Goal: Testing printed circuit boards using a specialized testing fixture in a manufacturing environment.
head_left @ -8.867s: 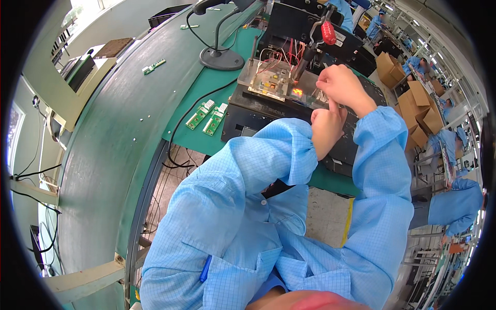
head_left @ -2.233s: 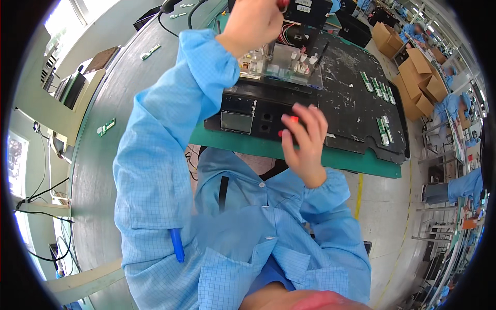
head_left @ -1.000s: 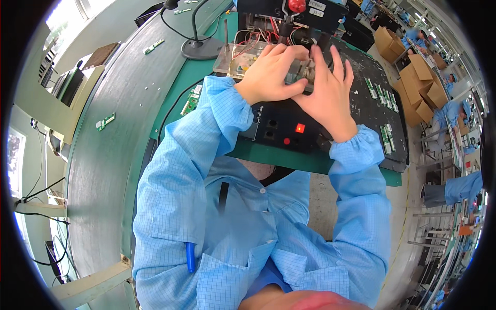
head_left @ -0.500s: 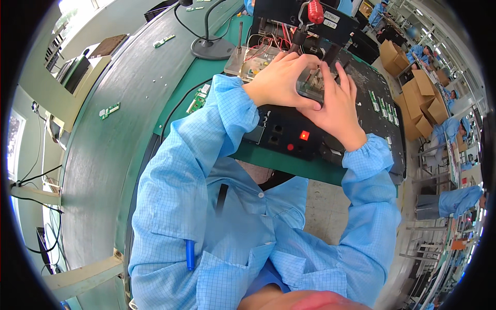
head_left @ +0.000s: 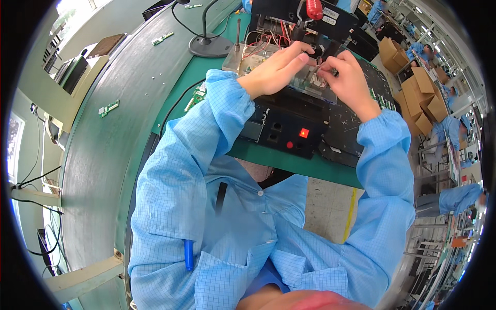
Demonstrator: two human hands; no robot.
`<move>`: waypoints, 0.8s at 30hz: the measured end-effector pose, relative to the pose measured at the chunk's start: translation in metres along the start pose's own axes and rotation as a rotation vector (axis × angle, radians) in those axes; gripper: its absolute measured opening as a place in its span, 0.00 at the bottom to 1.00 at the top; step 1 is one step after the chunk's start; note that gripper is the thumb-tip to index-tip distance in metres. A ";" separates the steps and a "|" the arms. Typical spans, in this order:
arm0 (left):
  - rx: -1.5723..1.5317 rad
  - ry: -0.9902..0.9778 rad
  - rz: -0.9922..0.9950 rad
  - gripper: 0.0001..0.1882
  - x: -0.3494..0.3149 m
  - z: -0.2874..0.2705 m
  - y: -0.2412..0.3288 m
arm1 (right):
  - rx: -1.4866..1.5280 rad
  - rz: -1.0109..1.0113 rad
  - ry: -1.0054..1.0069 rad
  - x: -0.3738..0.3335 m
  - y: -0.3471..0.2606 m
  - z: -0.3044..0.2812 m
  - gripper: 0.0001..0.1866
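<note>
Both hands are over a test fixture with a clear plastic plate (head_left: 315,92) and red and white wires, under a toggle clamp with a red handle (head_left: 314,9). My left hand (head_left: 276,71) reaches across the fixture from the left, fingers stretched forward, their tips near the clamp's post. My right hand (head_left: 347,81) is bent on the right side, thumb and index finger pinched together above the plate. What is between them is too small to make out. In front of the hands is a black control box (head_left: 268,132) with a lit red switch (head_left: 304,133).
Small green circuit boards lie on the black mat (head_left: 380,95) at right; another board (head_left: 197,97) is beside my left sleeve. A lamp base (head_left: 211,46) stands behind it. On the long green bench (head_left: 119,139) at left are a few boards. Cardboard boxes (head_left: 417,95) and co-workers are at far right.
My hands have parted: they were together around the clear part of the fixture. My right hand has moved right and closed into a pinch; my left hand has flattened forward.
</note>
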State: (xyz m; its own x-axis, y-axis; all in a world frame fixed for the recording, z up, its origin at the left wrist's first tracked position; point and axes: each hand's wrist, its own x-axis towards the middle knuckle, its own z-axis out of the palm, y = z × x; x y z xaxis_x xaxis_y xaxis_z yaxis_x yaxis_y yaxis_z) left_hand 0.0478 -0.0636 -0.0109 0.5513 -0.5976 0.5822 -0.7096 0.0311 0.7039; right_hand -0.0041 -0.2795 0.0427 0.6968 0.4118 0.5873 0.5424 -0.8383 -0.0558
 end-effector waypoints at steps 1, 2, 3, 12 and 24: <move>-0.009 0.001 -0.010 0.24 -0.001 -0.001 0.002 | -0.020 0.041 -0.005 0.001 -0.002 0.000 0.06; -0.018 0.001 -0.019 0.25 -0.001 -0.002 0.003 | -0.020 0.047 -0.003 0.001 -0.005 0.001 0.06; -0.017 0.001 -0.022 0.25 -0.001 -0.002 0.003 | -0.064 0.084 -0.025 0.001 -0.009 0.002 0.06; -0.178 -0.007 -0.181 0.33 -0.001 -0.001 0.008 | -0.009 0.188 -0.082 0.004 -0.008 0.005 0.05; -0.047 0.003 -0.125 0.32 0.003 -0.004 0.009 | -0.015 0.157 -0.030 0.001 -0.005 0.008 0.06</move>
State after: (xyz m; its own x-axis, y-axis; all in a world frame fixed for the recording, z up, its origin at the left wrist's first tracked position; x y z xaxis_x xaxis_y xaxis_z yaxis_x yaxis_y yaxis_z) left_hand 0.0444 -0.0618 -0.0011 0.6356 -0.5966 0.4900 -0.6138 -0.0055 0.7895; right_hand -0.0020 -0.2723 0.0377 0.7864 0.2858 0.5476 0.4190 -0.8982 -0.1330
